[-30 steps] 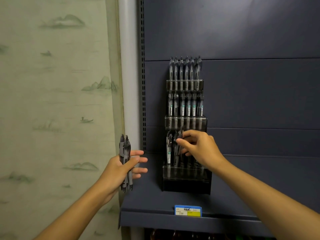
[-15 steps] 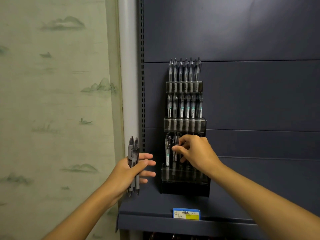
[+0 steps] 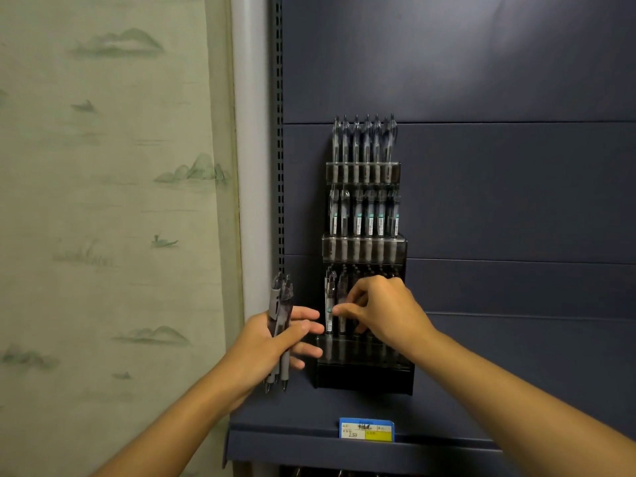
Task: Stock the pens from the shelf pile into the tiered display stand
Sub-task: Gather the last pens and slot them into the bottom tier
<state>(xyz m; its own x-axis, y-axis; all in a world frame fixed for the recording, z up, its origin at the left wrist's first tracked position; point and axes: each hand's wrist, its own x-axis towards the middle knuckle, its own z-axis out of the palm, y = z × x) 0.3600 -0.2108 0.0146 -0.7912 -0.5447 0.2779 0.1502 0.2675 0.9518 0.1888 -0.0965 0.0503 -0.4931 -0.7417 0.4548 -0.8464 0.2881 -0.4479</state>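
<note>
Pens (image 3: 280, 325) are bunched upright in the left hand (image 3: 272, 346), its thumb laid across their barrels and its fingers spread out toward the stand (image 3: 364, 373); the clip ends stick up above the hand and the tips hang below it. That hand sits just left of the stand's bottom tier. The stand is a dark, three-tiered rack on a blue shelf (image 3: 292, 418), backed against the shelf's rear panel. Its top tier and middle tier each hold a full-looking row of upright pens. In the bottom tier two pens stand at the far left, and the right hand (image 3: 385, 311) is at that tier, thumb and forefinger closing on a pen (image 3: 342, 304) there; the rest of the tier lies behind the hand, so how many more pens it holds is hard to say. The right hand's other fingers are curled under. A blue and yellow price tag (image 3: 367, 430) is fixed to the shelf's front lip, below the stand. To the left, a pale wall covering (image 3: 103, 201) shows faint green hills.
</note>
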